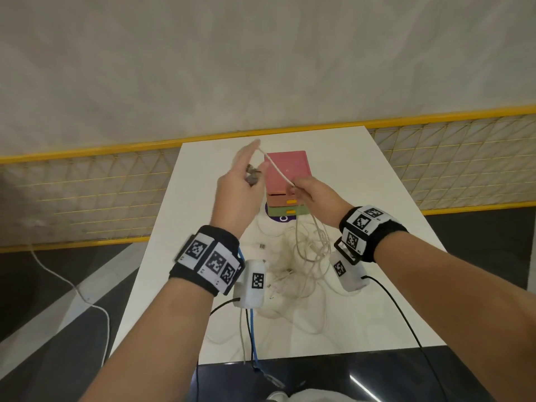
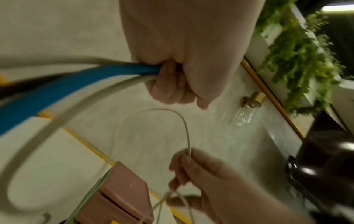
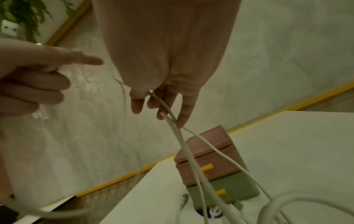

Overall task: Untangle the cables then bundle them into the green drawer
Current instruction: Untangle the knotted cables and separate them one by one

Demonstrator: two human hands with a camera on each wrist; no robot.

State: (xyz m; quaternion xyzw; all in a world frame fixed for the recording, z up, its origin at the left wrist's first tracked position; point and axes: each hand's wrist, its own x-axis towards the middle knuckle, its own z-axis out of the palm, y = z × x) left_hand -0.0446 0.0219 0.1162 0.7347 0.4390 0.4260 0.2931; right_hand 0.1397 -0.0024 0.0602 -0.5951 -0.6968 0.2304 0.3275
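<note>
White cable [image 1: 277, 166] pinched between two hands: left grip [image 1: 242, 181], right grip [image 1: 314, 194].

Head camera looks down and forward over the table [image 1: 348, 175]; each wrist camera views close along its hand, all three sharing the pink drawer unit [image 1: 285, 169].

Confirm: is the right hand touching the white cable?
Touching. The right wrist view shows the right hand pinching the white cable between its fingers.
</note>
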